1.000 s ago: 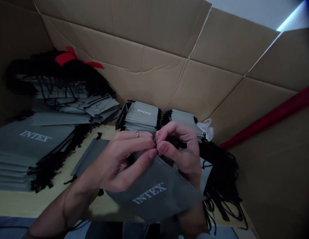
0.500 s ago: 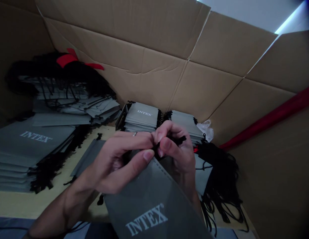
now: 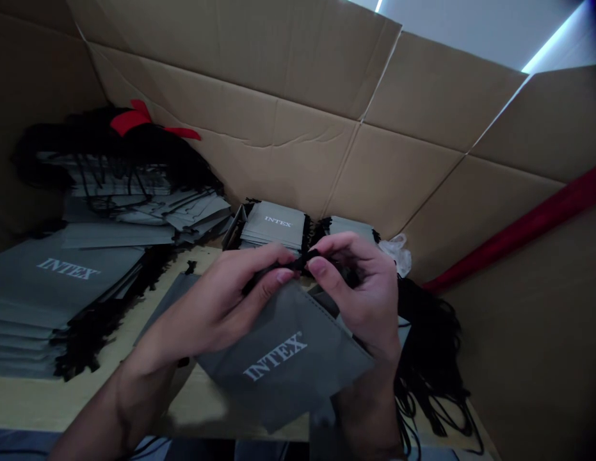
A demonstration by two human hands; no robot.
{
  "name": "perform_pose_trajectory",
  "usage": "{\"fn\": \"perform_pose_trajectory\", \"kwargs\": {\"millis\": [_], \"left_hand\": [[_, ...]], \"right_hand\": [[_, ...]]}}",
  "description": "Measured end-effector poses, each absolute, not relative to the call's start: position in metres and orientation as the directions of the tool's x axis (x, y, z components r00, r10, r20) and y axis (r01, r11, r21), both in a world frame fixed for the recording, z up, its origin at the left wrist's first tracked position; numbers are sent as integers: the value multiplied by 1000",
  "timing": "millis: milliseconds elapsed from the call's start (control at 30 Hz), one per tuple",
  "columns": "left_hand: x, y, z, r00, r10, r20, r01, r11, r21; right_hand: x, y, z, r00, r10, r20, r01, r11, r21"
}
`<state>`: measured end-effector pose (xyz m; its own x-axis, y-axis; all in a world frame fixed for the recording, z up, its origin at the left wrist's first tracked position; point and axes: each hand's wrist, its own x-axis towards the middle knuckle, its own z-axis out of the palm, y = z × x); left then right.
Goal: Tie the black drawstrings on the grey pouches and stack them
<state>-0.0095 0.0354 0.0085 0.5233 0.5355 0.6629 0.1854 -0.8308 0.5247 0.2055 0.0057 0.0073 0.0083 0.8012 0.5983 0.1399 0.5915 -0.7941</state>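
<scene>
Two hands met at the top edge of a grey INTEX pouch [image 3: 283, 352], held just above the tabletop [image 3: 62, 394]. The left hand [image 3: 216, 307] kept a narrow grip, thumb and forefinger pinched on the black drawstring [image 3: 305, 259] at the pouch's mouth. The right hand [image 3: 365, 288] pinched the same cord from the other side, its fingertips almost touching those of the left. The pouch hung down from both grips with its white lettering facing up and tilted.

Under the left wrist another grey pouch [image 3: 168, 304] lay flat on the tabletop. Just behind the hands stood two small stacks of folded pouches [image 3: 273, 227], side by side against the cardboard wall [image 3: 298, 147]. A taller stack of large grey bags [image 3: 48, 288] sat at the left, with a loose heap of bags and black cords [image 3: 125, 173] behind it, topped by a red strip [image 3: 134, 118]. To the right of the right hand lay a tangle of black cords [image 3: 432, 358], and a red bar [image 3: 523, 224] ran along the cardboard.
</scene>
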Motion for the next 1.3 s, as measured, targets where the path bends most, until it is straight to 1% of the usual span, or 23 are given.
{"fn": "perform_pose_trajectory", "kwargs": {"millis": [167,267,367,467,633,700,833,900,1000,1133,1167,1233,1300], "left_hand": [[-7,35,7,519,558,647,214,-818,534],[-5,34,6,474,538,697,207,-837,506],[-4,34,5,436,513,739,198,-856,478],[-5,35,4,463,513,723,225,-857,464],[-7,33,4,511,533,675,295,-846,445],[-6,33,4,510,528,679,328,-849,414],[-5,35,-1,519,439,734,372,-889,268],[-5,36,-2,533,410,740,374,-899,229],[-6,39,-2,551,412,726,350,-903,248],[-9,45,-2,577,413,705,329,-907,262],[-10,46,-2,577,410,706,329,-908,259],[-12,48,-1,572,422,703,337,-903,268],[-14,50,-1,581,443,682,341,-894,291]], "right_hand": [[204,5,6,-1,807,591,159,583,-797],[205,3,5,-4,820,572,175,564,-807],[206,2,4,-56,841,539,154,540,-827],[207,2,5,-100,836,540,132,549,-825],[207,6,6,-48,799,599,196,596,-779],[207,8,6,-52,805,591,216,587,-780],[210,10,6,-56,815,576,254,570,-782],[211,11,7,-55,825,563,243,558,-794],[214,9,8,-68,854,516,229,517,-825],[223,6,8,-126,885,448,112,461,-880],[226,6,9,-129,889,439,107,453,-885],[230,7,11,-118,880,460,191,475,-859],[233,7,13,-122,827,549,305,558,-772]]}}
